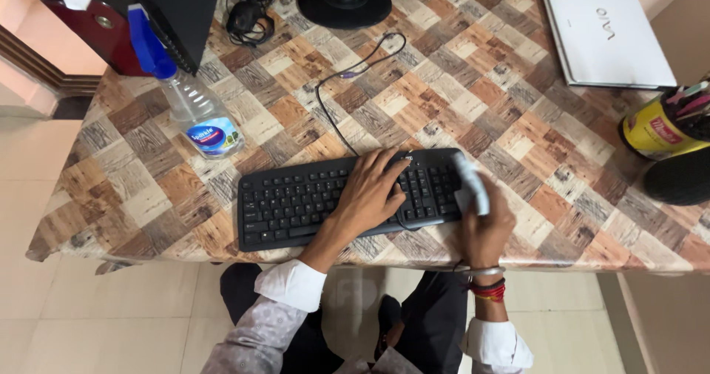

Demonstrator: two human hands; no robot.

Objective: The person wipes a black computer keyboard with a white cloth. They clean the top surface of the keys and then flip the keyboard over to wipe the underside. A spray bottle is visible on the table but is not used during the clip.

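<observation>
Black keyboard [347,196] at frame centre lies under my left hand [370,193], fingers spread flat on its keys; my right hand [484,222] pinches a pale cloth [472,185] at its right end.

Lying across the near middle of the desk [518,145], a black keyboard [296,200], with both hands on it. Leaving open room between keyboard and laptop [603,30], crossed only by a thin cable [333,115]. Crowding the left: spray bottle [194,104], dark computer case [148,11]. Blocking the far edge: monitor stand [344,4]. Closing the right edge: yellow tin [654,130].
</observation>
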